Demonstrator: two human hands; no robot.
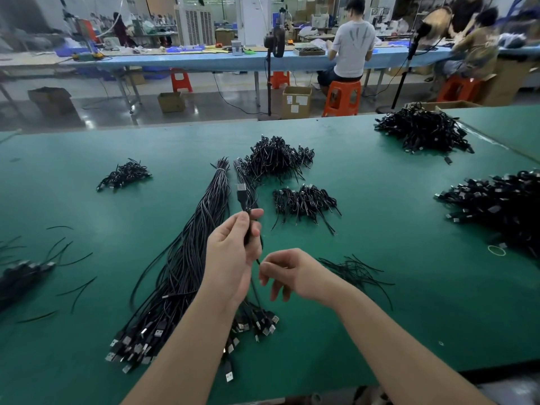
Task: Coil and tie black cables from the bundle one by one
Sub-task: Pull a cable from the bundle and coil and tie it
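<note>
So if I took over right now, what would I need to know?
Left hand: grips one black cable, its plug pointing up.
Right hand: pinches the thin end of that cable just below the left grip.
Bundle of uncoiled cables: lies on the green table under your arms, plugs toward you.
Loose ties: by your right wrist.
Done: tied coils in piles farther back.
Left: coil and tie this cable, then the rest of the bundle.

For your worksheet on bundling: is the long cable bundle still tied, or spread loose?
Tied: a light band cinches the long cable bundle near its far end; the plug ends fan out.
</note>
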